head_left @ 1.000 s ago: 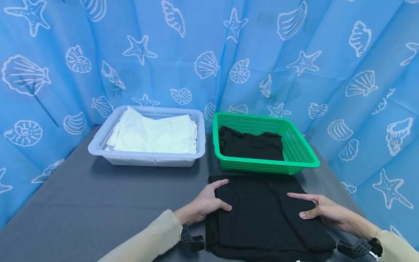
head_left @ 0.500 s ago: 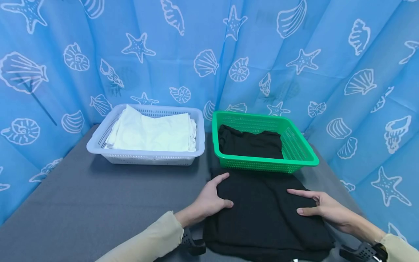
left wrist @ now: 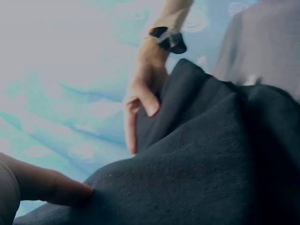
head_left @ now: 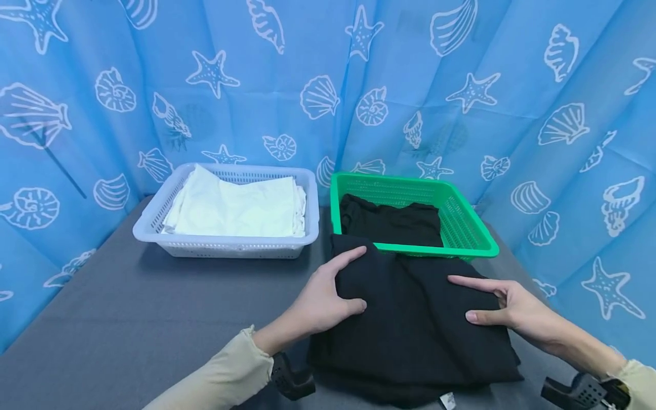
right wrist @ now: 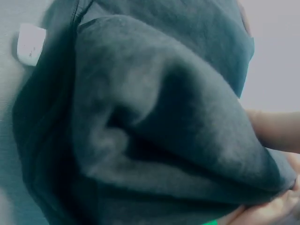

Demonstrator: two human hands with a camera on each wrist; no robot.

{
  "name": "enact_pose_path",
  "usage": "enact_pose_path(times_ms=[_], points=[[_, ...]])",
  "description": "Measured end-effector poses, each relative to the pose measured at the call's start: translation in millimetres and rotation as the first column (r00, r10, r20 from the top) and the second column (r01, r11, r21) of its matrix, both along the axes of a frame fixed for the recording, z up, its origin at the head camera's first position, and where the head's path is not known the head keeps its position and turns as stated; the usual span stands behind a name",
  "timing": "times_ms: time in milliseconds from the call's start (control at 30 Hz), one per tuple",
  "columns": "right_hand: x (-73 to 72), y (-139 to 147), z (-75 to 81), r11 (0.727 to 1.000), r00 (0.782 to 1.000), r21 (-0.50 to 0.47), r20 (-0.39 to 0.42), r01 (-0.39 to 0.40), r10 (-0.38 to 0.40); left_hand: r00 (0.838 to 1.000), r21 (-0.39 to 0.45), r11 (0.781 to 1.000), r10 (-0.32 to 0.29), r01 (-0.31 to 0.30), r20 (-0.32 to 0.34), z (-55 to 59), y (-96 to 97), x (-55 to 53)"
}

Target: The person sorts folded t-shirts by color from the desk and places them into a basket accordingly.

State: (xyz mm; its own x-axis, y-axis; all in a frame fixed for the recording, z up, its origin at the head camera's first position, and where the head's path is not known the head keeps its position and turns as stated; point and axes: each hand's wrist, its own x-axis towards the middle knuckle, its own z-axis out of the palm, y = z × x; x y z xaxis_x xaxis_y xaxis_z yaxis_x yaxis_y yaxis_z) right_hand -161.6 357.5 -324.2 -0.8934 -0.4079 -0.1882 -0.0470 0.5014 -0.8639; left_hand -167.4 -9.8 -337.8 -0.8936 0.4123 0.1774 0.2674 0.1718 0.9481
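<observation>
A folded black garment (head_left: 405, 336) is held between my two hands, its far edge raised against the front of the green basket (head_left: 466, 223). My left hand (head_left: 319, 300) grips its left side, thumb and index finger on top and the other fingers out of sight beneath. On the right side my right hand (head_left: 520, 310) holds it the same way; in the right wrist view, fingers (right wrist: 269, 212) curl under the cloth. A white tag (head_left: 447, 401) hangs at the near edge. Another black folded cloth (head_left: 394, 225) lies inside the green basket.
To the left of the green basket stands a pale blue-white basket (head_left: 230, 244) with folded white cloth (head_left: 241, 208) in it. Both are on a grey-covered table (head_left: 154, 324). A blue shell-patterned curtain (head_left: 287, 85) hangs behind and at the sides.
Both hands have raised the black garment's far edge and moved it forward, so it now overlaps the green basket's front rim. The near edge has drawn in, showing more of the tag.
</observation>
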Motion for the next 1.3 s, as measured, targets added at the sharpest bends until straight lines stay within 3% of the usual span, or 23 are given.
enact_pose_path(times_ms=[333, 467, 633, 833, 1000, 1300], points=[[-1.3, -4.4, 19.5, 0.998, 0.995, 0.056, -0.100, 0.020, -0.014, 0.993, 0.064, 0.993, -0.097, 0.102, -0.072, 19.0, -17.9, -8.7], [0.2, -2.4, 27.2, 1.000, 0.994, 0.011, -0.109, -0.011, 0.012, 0.986, 0.088, 0.986, -0.133, 0.142, -0.102, 25.3, -22.9, -8.4], [-1.0, 2.6, 40.1, 0.997, 0.989, -0.048, -0.140, -0.059, 0.052, 0.982, 0.136, 0.979, -0.133, 0.151, -0.131, 30.4, -27.5, -10.5], [-6.9, 3.1, 54.0, 0.998, 0.987, -0.061, -0.160, -0.014, 0.004, 0.982, 0.194, 0.971, -0.113, 0.142, -0.152, 32.8, -30.6, -19.1], [-19.0, 4.1, 66.0, 0.999, 0.979, -0.021, -0.202, 0.034, -0.037, 0.983, 0.174, 0.977, -0.094, 0.122, -0.161, 39.5, -29.7, -39.0], [-65.1, 11.4, 98.7, 0.990, 0.960, 0.025, -0.248, 0.142, -0.132, 0.990, 0.131, 0.989, -0.050, 0.067, -0.133, 68.3, -20.1, -94.2]])
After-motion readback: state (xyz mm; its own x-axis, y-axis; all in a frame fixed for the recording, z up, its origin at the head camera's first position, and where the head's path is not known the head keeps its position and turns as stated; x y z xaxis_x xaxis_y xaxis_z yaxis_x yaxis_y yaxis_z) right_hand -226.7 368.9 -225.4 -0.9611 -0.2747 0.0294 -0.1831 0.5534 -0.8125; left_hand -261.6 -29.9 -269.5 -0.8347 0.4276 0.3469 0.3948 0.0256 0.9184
